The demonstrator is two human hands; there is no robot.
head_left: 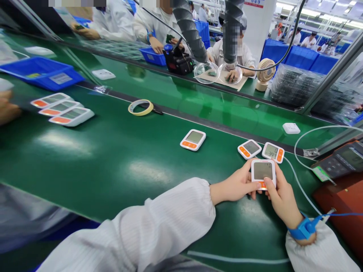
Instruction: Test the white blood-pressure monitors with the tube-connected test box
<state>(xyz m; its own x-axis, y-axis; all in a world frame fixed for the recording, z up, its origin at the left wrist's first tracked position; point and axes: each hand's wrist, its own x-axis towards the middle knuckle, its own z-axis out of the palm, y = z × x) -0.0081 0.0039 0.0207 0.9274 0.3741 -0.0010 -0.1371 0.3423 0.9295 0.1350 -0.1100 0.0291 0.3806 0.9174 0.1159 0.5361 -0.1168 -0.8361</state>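
A white device with a grey screen and orange buttons is held between both hands at the right, above the green bench. My left hand grips its left side, the thumb on an orange button. Wrapped round the right side, my right hand has its thumb at the lower edge of the screen; a blue strap circles that wrist. Just behind the held device lie two similar ones, a tilted device and one showing digits. Another device lies farther left.
Overlapping devices lie at the left, near a blue tray and another person's hand. A tape roll rests by the dark rail. At right are a meter, a brown-red box and a clear tube.
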